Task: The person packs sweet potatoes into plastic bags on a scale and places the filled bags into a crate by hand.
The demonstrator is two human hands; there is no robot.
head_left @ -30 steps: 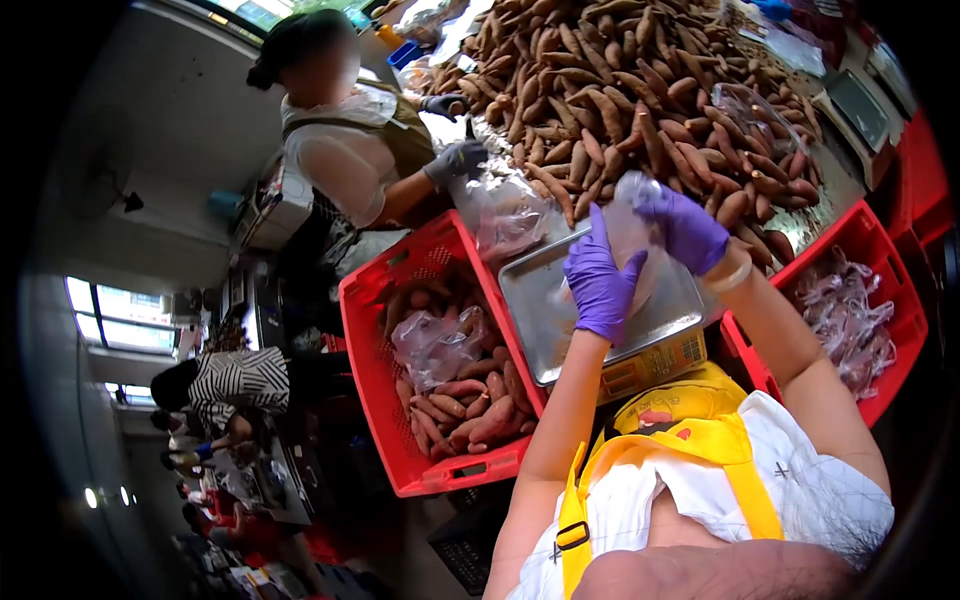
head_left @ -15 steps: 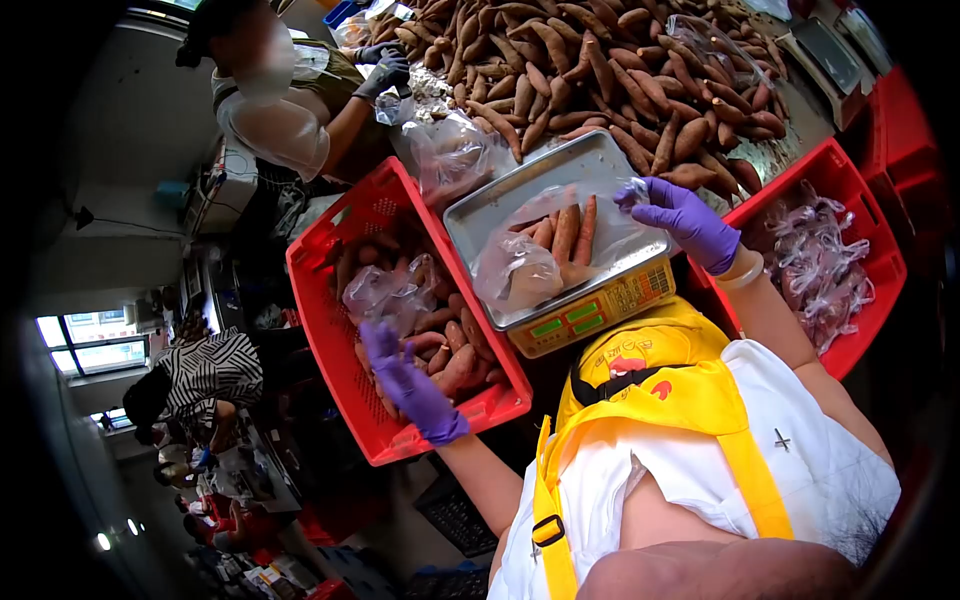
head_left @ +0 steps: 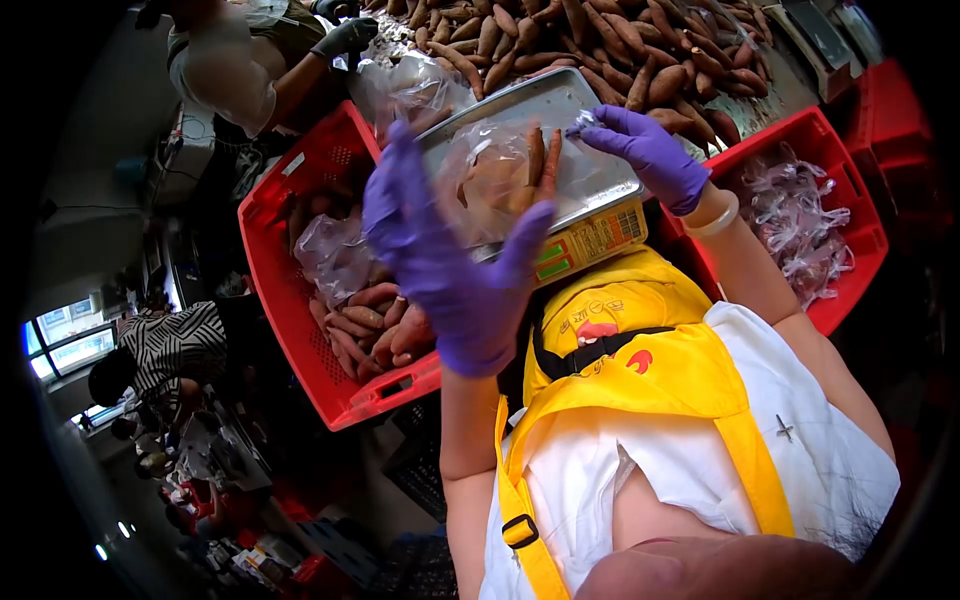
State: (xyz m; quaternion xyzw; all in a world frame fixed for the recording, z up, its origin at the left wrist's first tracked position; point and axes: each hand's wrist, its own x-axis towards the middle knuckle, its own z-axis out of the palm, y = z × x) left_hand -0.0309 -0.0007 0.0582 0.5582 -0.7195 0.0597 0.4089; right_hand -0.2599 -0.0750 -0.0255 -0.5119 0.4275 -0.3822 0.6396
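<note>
A clear plastic bag (head_left: 485, 160) with sweet potatoes (head_left: 545, 160) showing at its mouth lies on the metal tray (head_left: 570, 92) of a yellow scale (head_left: 598, 236). My right hand (head_left: 650, 155), in a purple glove, pinches the edge of the clear bag at the tray's right side. My left hand (head_left: 450, 260), also gloved in purple, is raised in front of the tray's left part with its fingers spread and nothing in it. It hides the left end of the scale and part of the bag.
Left, a red crate (head_left: 300, 345) holds sweet potatoes and a plastic bag. Right, another red crate (head_left: 870, 235) holds crumpled bags (head_left: 800, 225). Behind lies a sweet potato heap (head_left: 620, 40). At the upper left is a co-worker's gloved hand (head_left: 345, 40); another person (head_left: 175, 340) is farther left.
My left hand has risen from over the left crate to in front of the tray, its fingers spread. My right hand keeps its pinch. The whole view has shifted, moving crates and scale up and left.
</note>
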